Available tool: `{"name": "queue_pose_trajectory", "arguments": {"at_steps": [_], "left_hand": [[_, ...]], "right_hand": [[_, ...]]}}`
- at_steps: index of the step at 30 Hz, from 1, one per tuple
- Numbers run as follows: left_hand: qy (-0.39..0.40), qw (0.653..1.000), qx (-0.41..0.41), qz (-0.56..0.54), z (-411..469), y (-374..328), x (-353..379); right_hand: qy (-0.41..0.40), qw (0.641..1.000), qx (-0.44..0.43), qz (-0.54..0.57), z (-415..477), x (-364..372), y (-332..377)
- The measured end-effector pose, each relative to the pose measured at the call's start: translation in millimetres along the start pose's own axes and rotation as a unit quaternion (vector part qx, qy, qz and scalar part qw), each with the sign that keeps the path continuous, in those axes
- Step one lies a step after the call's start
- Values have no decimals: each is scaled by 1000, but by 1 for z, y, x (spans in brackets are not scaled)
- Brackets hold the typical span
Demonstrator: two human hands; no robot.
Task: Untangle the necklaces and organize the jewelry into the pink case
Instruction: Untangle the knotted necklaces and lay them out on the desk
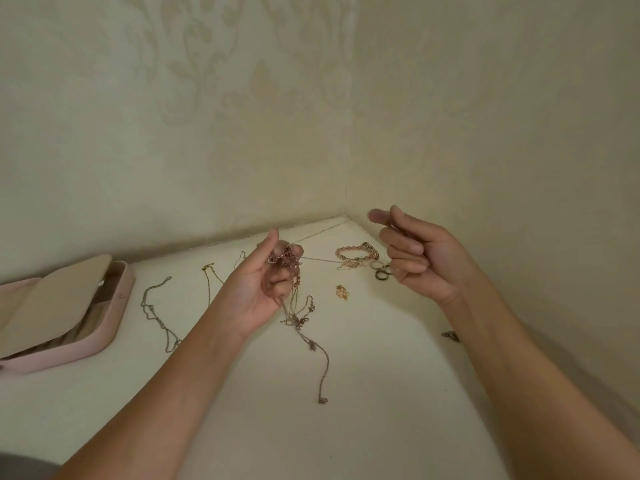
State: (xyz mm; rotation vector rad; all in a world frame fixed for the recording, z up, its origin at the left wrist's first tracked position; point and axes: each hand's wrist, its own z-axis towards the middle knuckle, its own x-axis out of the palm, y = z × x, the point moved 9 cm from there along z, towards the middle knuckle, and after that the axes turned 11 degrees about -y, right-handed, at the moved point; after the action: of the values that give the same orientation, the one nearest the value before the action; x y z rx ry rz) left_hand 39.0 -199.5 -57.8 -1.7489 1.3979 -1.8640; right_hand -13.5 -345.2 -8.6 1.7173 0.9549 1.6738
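Now the knot is held up in the left hand, with the right hand off to its right.

At far left the pink case (pixel 116 313) lies open on the table (pixel 381 375). A silver chain (pixel 156 313) and a gold chain (pixel 207 275) lie flat between it and the left hand (pixel 252 289). That hand's fingers are curled round the tangled necklaces (pixel 287 258), raised off the table, their loose ends trailing down toward the viewer. One thin strand (pixel 322 260) runs roughly level to the right, toward the beaded bracelet (pixel 353 252) and rings (pixel 381 271). The right hand (pixel 419 258) is farther right, apart from the knot, with fingers curled and thumb over forefinger. Whether it pinches that strand I cannot tell. The next pull likely follows the strand's line, rightward, away from the knot.
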Motion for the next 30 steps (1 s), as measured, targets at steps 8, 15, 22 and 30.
{"name": "queue_pose_trajectory", "arguments": {"at_steps": [8, 15, 22, 30], "left_hand": [[-35, 999, 8, 24, 0, -2, -3], [-86, 991, 10, 98, -2, 2, -8], [-61, 971, 33, 227, -5, 7, 1], [-48, 956, 47, 284, -8, 10, 8]], "right_hand": [[87, 996, 10, 30, -3, 5, 4], [-172, 948, -54, -263, 2, -41, 16], [-169, 787, 2, -593, 8, -45, -17], [-67, 874, -145, -459, 7, 13, -17]]}}
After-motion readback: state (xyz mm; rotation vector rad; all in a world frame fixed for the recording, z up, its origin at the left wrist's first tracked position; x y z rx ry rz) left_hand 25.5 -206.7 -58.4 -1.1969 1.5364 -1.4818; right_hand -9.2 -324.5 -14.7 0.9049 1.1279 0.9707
